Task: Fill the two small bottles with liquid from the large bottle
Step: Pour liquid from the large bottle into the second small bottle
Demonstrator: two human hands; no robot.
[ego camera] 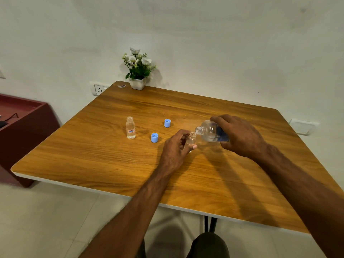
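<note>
Left grip holds small bottle; large bottle tipped w/ mouth just above.

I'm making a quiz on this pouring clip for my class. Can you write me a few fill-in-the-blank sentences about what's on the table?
1. The right hand tilts the large bottle over the small bottle held by the ____ hand.
2. The number of blue caps lying on the table is ____.
3. The other small bottle stands upright with no ____ on it.
4. At the table's far edge stands a white pot of ____.

Missing words: left; two; cap; flowers
</note>
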